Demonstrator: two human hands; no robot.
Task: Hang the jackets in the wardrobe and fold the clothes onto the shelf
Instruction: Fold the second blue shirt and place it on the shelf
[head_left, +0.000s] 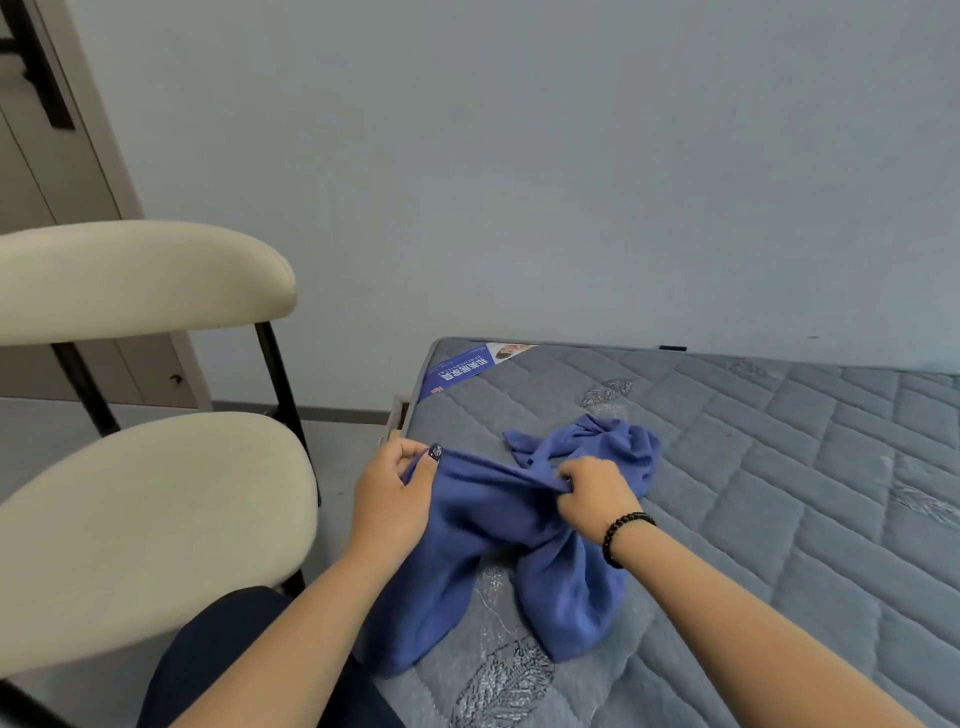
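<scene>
A blue knitted garment (498, 525) lies crumpled on the near corner of a grey quilted mattress (779, 467). My left hand (392, 499) grips its upper edge at the mattress's left side, thumb on top of the cloth. My right hand (597, 493), with a black bead bracelet on the wrist, pinches the same edge further right. The cloth is stretched between both hands and hangs in two lobes toward me. A bunched part of the garment lies beyond my right hand.
A cream padded chair (145, 519) with black legs stands at the left, close to the mattress corner. A plain wall runs behind the mattress. Part of a door or cabinet (47, 156) shows at the far left. A blue label (457, 371) sits on the mattress's far corner.
</scene>
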